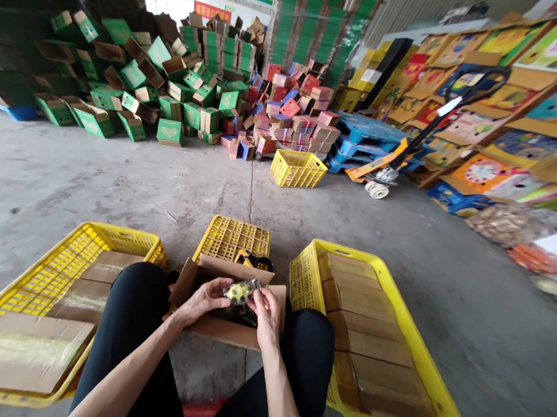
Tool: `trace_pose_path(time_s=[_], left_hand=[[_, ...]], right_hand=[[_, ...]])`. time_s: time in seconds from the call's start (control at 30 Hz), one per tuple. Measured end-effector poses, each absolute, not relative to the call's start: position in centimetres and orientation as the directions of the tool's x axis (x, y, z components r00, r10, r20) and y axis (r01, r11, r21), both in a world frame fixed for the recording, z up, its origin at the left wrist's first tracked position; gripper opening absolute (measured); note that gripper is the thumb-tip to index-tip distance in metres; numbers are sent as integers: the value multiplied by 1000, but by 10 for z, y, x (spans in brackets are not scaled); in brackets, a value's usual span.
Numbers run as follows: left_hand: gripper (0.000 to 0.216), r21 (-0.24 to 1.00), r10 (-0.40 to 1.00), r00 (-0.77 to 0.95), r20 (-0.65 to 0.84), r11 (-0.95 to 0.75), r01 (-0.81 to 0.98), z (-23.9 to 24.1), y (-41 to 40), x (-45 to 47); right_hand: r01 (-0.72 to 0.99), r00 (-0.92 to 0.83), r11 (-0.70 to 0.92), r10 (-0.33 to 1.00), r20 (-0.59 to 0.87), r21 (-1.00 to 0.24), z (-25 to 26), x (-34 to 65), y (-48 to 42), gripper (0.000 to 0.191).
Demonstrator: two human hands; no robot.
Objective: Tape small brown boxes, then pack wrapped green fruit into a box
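Note:
Between my two hands is a small clear plastic packet [239, 292] with something yellow and dark-spotted inside; its exact kind I cannot make out. My left hand [208, 299] pinches its left end, and my right hand [264, 308] grips the right end. Below them, between my knees, stands an open cardboard box [234, 334] with its flaps up. Dark, shiny contents show in part inside it, partly covered by my hands. Just beyond the box, a yellow and black tape dispenser [253, 260] rests on an upturned yellow crate [233, 238].
Yellow crates holding taped cardboard boxes stand at my left [118, 230] and right [391, 283]. Another yellow crate [298, 170] sits farther out on the concrete floor. Heaped green cartons [169, 131], blue pallets [371, 131], a pallet jack [378, 170] and stacked colourful cartons [485, 176] line the back and right.

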State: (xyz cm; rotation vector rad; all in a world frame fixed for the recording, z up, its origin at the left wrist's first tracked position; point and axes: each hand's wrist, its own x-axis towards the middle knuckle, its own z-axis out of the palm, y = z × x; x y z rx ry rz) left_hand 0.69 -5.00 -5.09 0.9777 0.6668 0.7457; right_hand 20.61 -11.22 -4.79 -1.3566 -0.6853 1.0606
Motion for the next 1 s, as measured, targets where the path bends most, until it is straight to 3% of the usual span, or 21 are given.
trace_pose_path(time_s=[0.3, 0.57, 1.0], left_hand=[[48, 926, 804, 582, -122, 304, -226, -56, -47, 2], [55, 930, 867, 480, -131, 276, -245, -50, -46, 0], [37, 942, 929, 354, -110, 211, -262, -50, -43, 3]], right_hand=[[-280, 394, -73, 901, -184, -957, -45, 202, -114, 51], [-94, 395, -106, 909, -135, -990, -41, 208, -112, 51], [129, 398, -124, 915, -64, -984, -56, 215, -110, 49]])
